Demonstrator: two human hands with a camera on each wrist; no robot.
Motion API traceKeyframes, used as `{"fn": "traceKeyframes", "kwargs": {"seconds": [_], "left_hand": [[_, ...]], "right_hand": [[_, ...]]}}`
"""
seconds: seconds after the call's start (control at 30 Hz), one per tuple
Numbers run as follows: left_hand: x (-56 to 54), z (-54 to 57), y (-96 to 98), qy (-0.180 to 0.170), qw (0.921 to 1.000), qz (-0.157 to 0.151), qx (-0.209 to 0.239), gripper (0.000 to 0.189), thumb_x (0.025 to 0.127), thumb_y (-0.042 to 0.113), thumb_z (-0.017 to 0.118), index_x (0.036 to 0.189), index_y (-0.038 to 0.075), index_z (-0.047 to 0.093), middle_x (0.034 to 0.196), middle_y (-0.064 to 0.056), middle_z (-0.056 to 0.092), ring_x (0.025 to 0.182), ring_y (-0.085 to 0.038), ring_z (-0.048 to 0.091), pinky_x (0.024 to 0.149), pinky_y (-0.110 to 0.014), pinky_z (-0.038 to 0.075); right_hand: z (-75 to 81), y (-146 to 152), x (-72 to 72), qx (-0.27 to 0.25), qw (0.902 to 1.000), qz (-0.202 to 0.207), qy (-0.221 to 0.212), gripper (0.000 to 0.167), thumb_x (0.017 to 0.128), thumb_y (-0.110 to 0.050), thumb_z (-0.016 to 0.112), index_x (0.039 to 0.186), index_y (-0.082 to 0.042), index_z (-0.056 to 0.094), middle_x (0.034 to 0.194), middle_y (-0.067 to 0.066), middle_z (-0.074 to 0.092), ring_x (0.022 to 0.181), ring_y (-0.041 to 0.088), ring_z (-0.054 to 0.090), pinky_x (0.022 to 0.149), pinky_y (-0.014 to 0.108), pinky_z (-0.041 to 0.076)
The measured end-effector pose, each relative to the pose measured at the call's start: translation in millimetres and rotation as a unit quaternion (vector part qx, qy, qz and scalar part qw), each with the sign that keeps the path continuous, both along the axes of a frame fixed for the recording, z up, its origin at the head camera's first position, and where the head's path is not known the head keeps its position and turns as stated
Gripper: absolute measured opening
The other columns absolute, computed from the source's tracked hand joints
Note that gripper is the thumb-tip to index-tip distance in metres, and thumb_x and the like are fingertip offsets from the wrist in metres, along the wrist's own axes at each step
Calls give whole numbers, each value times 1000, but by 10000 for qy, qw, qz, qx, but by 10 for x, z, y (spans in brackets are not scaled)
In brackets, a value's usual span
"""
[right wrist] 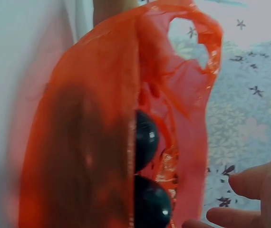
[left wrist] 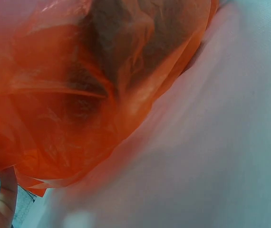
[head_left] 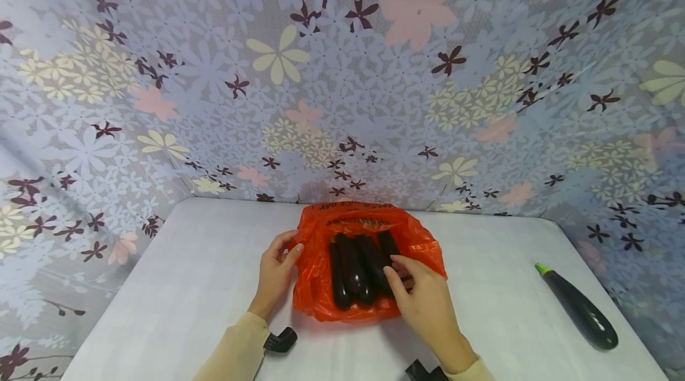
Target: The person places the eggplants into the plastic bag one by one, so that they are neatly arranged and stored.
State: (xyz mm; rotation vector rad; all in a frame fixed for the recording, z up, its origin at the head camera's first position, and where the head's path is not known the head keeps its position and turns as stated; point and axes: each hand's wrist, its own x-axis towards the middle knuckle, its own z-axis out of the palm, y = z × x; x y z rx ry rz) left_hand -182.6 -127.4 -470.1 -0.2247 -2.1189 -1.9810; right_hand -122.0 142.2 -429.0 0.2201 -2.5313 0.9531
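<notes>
A red plastic bag (head_left: pixel 313 304) stands with its mouth spread wide, and several dark eggplants (head_left: pixel 353 271) lie side by side in it. At the bag's left rim my left hand (head_left: pixel 274 277) pinches the plastic between thumb and fingers. My right hand (head_left: pixel 428 304) reaches over the right side of the bag, its thumb and forefinger apart beside the rightmost eggplant (head_left: pixel 389 243). In the right wrist view, the rounded ends of two eggplants (right wrist: pixel 150 202) show past the bag's edge, and the right fingers (right wrist: pixel 235 216) are extended.
One eggplant (head_left: pixel 580 309) with a green stem end lies alone on the white table (head_left: pixel 497 268) at the right. Flower-patterned cloth (head_left: pixel 342 101) rises behind the table and at both sides. Black wrist devices (head_left: pixel 280 340) sit by both wrists.
</notes>
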Motion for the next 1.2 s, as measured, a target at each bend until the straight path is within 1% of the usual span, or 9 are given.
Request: {"fn": "traceKeyframes", "kwargs": {"seconds": [0.07, 0.2, 0.3, 0.47, 0.6, 0.77, 0.93, 1.07, 1.2], "left_hand": [[29, 45, 7, 47, 10000, -16, 15, 29, 98, 1, 61, 125, -8, 60, 120, -23, 63, 101, -6, 57, 89, -17, 51], [46, 55, 11, 143, 9999, -38, 84, 28, 98, 0, 61, 124, -9, 60, 120, -25, 63, 101, -6, 58, 89, -17, 52], [42, 41, 11, 131, 9999, -47, 84, 29, 98, 1, 61, 125, -9, 60, 121, -24, 63, 101, -6, 58, 89, -17, 51], [46, 39, 10, 17, 10000, -49, 77, 30, 98, 2, 61, 127, -7, 60, 122, -22, 63, 101, -7, 58, 89, -18, 51], [56, 64, 12, 21, 10000, -38, 50, 30, 98, 2, 61, 126, -7, 60, 122, -23, 63, 101, -6, 58, 89, -18, 51], [57, 59, 9, 21, 10000, -32, 78, 30, 98, 2, 61, 126, -8, 60, 123, -23, 63, 103, -5, 58, 90, -18, 51], [51, 48, 2, -40, 10000, -8, 81, 30, 98, 2, 62, 127, -7, 60, 123, -23, 63, 104, -5, 58, 91, -18, 51], [45, 54, 5, -2, 10000, -2, 97, 30, 98, 2, 62, 126, -8, 60, 123, -23, 63, 103, -6, 58, 90, -18, 51], [38, 61, 8, 19, 9999, -17, 110, 30, 98, 1, 62, 127, -8, 60, 123, -23, 63, 103, -5, 58, 90, -18, 51]], "right_hand": [[33, 23, 43, -68, 10000, 16, 19, 27, 90, -18, 77, 114, -5, 74, 100, 4, 73, 78, 11, 68, 67, 30, 59], [83, 85, 126, -90, 10000, -10, -19, 25, 91, -19, 76, 113, -8, 75, 101, 3, 73, 81, 12, 67, 67, 32, 59], [114, 146, 188, -30, 9997, -95, -217, 24, 91, -21, 76, 113, -10, 75, 99, 0, 73, 83, 12, 67, 66, 30, 58], [163, 266, 277, -153, 9984, -161, -517, 24, 93, -23, 73, 113, -11, 74, 103, -2, 73, 84, 13, 69, 67, 29, 58], [174, 381, 307, -251, 9991, -151, -297, 21, 94, -21, 73, 112, -11, 75, 103, -4, 74, 85, 10, 68, 69, 30, 59], [186, 515, 336, -222, 9995, -203, -114, 19, 94, -19, 73, 112, -14, 75, 104, -6, 74, 88, 7, 67, 70, 26, 58], [176, 663, 342, -231, 9993, -290, 5, 22, 94, -18, 73, 115, -14, 75, 105, -4, 75, 88, 4, 66, 70, 13, 53], [155, 799, 345, -262, 9987, -448, 8, 23, 94, -18, 72, 117, -11, 74, 102, 1, 76, 87, 1, 65, 71, 6, 48], [124, 959, 362, -387, 9972, -633, -129, 23, 96, -18, 70, 116, -7, 73, 101, 5, 76, 79, 0, 67, 69, 6, 49]]}}
